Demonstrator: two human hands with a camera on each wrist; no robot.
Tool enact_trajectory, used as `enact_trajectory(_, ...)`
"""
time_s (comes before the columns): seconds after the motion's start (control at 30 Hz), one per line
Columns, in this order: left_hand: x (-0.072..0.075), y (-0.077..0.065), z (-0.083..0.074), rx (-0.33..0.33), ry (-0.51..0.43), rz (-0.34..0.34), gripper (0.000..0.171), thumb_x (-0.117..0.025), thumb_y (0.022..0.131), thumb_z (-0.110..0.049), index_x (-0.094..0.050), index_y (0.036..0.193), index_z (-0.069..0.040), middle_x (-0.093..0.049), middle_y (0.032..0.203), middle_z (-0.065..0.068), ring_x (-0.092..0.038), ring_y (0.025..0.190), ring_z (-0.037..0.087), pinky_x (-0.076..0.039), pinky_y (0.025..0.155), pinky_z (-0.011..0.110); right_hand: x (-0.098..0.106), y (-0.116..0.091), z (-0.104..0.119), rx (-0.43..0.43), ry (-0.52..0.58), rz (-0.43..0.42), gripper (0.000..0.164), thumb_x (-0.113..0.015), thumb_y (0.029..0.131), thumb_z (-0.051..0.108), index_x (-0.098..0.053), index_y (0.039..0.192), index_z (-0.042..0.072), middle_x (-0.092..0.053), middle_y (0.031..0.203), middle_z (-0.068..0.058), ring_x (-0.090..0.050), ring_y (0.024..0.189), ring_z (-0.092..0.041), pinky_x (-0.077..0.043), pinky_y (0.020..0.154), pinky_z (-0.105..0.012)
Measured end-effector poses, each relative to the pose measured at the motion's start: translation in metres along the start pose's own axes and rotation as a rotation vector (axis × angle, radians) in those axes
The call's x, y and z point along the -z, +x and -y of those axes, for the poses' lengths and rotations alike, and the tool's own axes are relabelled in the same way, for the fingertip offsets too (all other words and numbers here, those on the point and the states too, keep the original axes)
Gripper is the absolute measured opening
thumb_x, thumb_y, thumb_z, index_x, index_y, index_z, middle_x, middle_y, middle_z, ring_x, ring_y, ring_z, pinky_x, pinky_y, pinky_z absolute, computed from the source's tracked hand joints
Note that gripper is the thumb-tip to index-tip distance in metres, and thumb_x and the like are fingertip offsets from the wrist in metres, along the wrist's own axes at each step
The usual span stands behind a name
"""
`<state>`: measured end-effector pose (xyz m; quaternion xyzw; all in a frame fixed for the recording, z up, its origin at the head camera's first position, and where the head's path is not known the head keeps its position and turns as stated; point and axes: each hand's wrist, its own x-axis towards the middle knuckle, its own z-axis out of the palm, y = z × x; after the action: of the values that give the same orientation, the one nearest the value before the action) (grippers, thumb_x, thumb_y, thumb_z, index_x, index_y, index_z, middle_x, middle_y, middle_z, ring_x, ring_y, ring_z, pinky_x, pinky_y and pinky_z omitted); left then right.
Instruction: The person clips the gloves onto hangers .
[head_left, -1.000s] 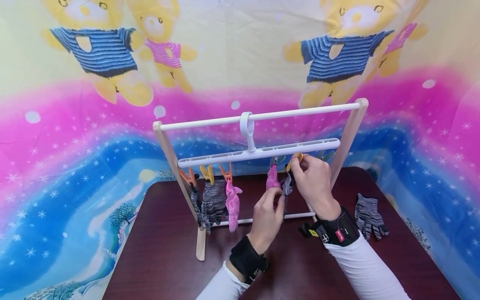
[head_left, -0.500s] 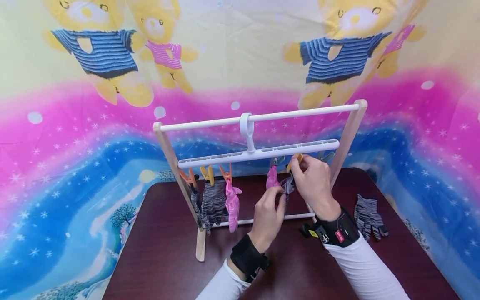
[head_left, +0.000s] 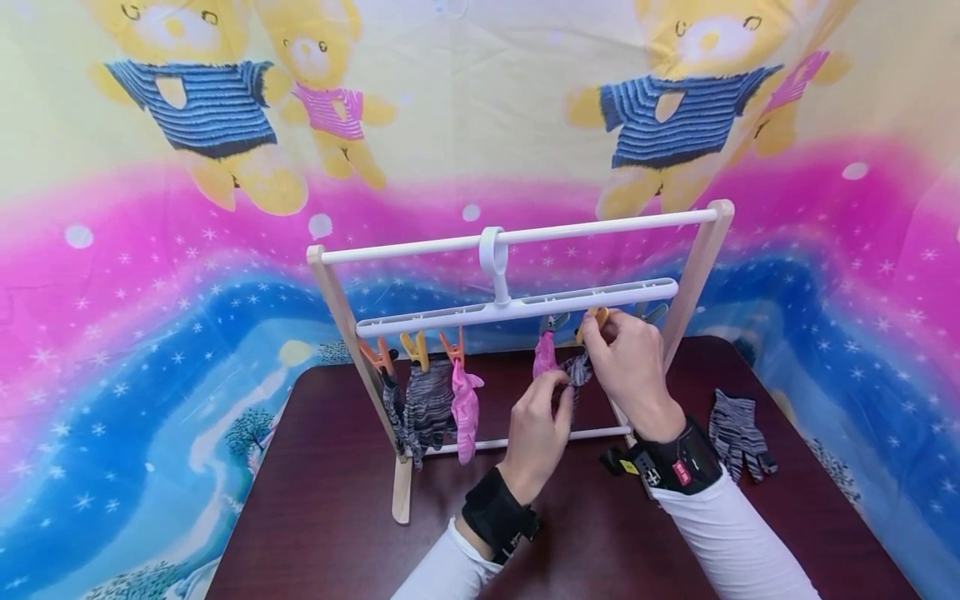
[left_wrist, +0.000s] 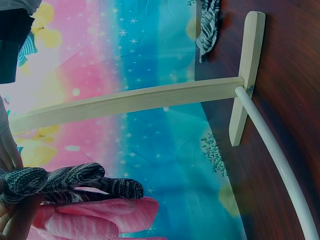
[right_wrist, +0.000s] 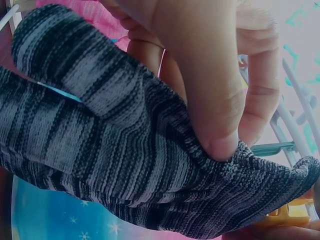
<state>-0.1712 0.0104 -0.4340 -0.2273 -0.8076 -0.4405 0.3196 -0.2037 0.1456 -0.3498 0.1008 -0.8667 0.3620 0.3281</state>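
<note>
In the head view my left hand [head_left: 536, 429] pinches the edge of a grey-and-black knit glove [head_left: 577, 371] under the right half of a white hanger [head_left: 600, 295]. My right hand [head_left: 633, 367] grips a yellow clothespin [head_left: 602, 317] at the glove's top. The right wrist view shows the glove [right_wrist: 115, 130] close up, its fingers to the left, with the left thumb [right_wrist: 220, 135] pressing its edge near the yellow clothespin [right_wrist: 290, 212]. Just left of it a pink glove [head_left: 545, 354] hangs from a green clothespin [head_left: 557, 320].
A wooden stand with a white top rod [head_left: 420, 244] carries the hanger. On its left half, orange and yellow clothespins [head_left: 415, 350] hold striped gloves [head_left: 429, 408] and a pink glove [head_left: 465, 412]. Another striped glove [head_left: 738, 433] lies on the dark table [head_left: 315, 517] at right.
Both hands stay almost in place. The yellow clothespin in my right hand has shifted slightly to the right.
</note>
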Motion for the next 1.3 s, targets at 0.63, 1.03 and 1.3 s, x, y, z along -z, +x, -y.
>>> enact_trajectory(0.63, -0.0007, 0.0006, -0.0035, -0.016, 0.028, -0.011, 0.015, -0.067, 0.096, -0.007, -0.063, 0.111, -0.005, -0.071, 0.100, 0.008, -0.071, 0.089, 0.016, -0.060, 0.083, 0.026, 0.0011, 0.0005, -0.0071, -0.020, 0.030, -0.038, 0.034, -0.065, 0.097, 0.026, -0.071, 0.072, 0.004, -0.066, 0.057, -0.008, -0.039, 0.047, -0.001, -0.030, 0.041, -0.022)
enact_trajectory(1.03, -0.0012, 0.0001, -0.0029, -0.033, 0.033, -0.023, 0.012, -0.066, 0.096, -0.005, -0.063, 0.108, -0.005, -0.070, 0.096, 0.007, -0.068, 0.084, 0.014, -0.059, 0.076, 0.029, -0.0018, -0.0009, -0.0086, -0.015, 0.059, -0.055, 0.029, -0.066, 0.095, 0.027, -0.074, 0.078, 0.005, -0.072, 0.065, -0.010, -0.043, 0.048, -0.003, -0.030, 0.043, -0.021)
enact_trajectory(1.3, 0.0004, -0.0013, -0.0023, -0.027, 0.029, -0.013, 0.014, -0.066, 0.096, -0.005, -0.062, 0.110, -0.004, -0.070, 0.097, 0.008, -0.071, 0.087, 0.016, -0.060, 0.079, 0.029, -0.0048, -0.0012, -0.0075, -0.004, 0.069, -0.070, 0.025, -0.069, 0.094, 0.028, -0.074, 0.083, 0.006, -0.075, 0.071, -0.009, -0.048, 0.049, -0.008, -0.032, 0.045, -0.023)
